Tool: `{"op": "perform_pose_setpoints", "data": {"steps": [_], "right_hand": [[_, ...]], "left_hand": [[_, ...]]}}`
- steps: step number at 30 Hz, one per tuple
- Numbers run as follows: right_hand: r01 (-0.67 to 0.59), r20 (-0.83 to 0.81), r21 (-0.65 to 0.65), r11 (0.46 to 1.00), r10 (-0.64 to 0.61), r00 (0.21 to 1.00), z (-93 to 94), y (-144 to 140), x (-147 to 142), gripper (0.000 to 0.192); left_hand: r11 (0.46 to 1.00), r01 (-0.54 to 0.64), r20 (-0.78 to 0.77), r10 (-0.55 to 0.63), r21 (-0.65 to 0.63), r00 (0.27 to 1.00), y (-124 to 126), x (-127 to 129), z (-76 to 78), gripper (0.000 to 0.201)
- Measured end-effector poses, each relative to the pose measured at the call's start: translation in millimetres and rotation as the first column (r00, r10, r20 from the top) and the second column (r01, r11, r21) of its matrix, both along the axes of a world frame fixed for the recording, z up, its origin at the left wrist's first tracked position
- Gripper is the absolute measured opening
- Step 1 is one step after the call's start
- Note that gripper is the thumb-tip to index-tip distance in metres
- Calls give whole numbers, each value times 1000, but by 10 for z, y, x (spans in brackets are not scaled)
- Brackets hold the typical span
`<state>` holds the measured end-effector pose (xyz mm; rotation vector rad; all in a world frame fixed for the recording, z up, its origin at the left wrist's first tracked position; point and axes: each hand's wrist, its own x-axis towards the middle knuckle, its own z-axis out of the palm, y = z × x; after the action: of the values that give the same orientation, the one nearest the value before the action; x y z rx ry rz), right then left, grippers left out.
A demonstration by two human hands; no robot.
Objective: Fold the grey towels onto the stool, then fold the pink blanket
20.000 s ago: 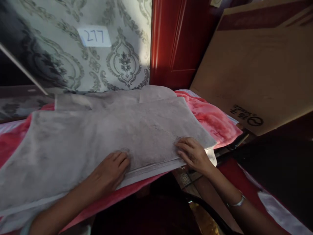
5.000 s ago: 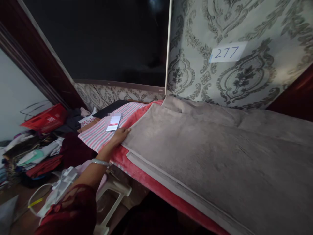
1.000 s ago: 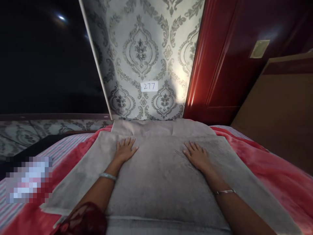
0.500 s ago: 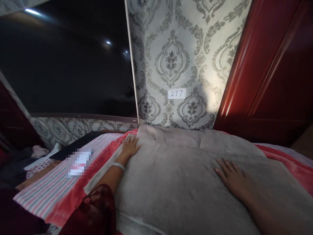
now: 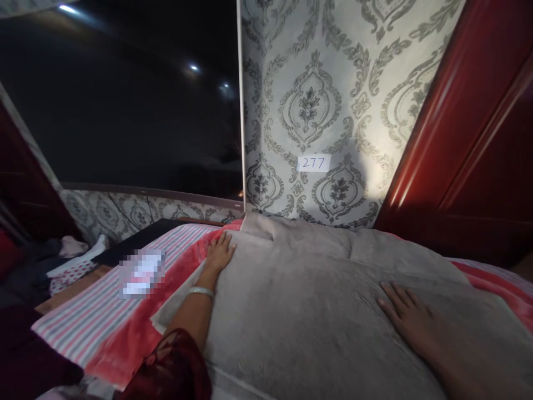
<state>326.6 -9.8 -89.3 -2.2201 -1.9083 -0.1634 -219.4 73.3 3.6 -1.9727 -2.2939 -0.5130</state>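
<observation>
Two sets of fingers [image 5: 224, 239] [image 5: 401, 294], slightly apart, flat on grey cloth [image 5: 300, 300]

Spots of light [image 5: 194, 68] are reflected in the dark screen [image 5: 125, 122]. To its right, the wall [image 5: 291, 72] is covered with scroll-patterned paper [image 5: 325, 111], brightly lit in part; farther right of the screen, glossy red panelling [image 5: 470, 161] is seen.

A home; patterned wallpaper [image 5: 310, 130]; large dark television [image 5: 125, 111]
</observation>
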Motion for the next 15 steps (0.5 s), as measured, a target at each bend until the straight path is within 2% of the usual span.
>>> {"op": "perform_pose_setpoints", "data": {"steps": [5,9,12,15], "right_hand": [[1,-8,23,1000,0,1000,-55,23,25,85],[-14,-22,34,999,15,1000,-89,26,62,85],[-24,-37,48,999,25,999,-126,22,105,86],[-39,-45,62,997,41,998,-183,24,165,85]], "left_hand": [[997,-39,55,36,69,998,8,-12,-30,51],[989,-83,111,69,125,991,77,-77,-67,54],[976,-147,183,118,158,976,150,-159,-96,58],[965,-200,270,150,168,951,217,-241,-126,53]]}}
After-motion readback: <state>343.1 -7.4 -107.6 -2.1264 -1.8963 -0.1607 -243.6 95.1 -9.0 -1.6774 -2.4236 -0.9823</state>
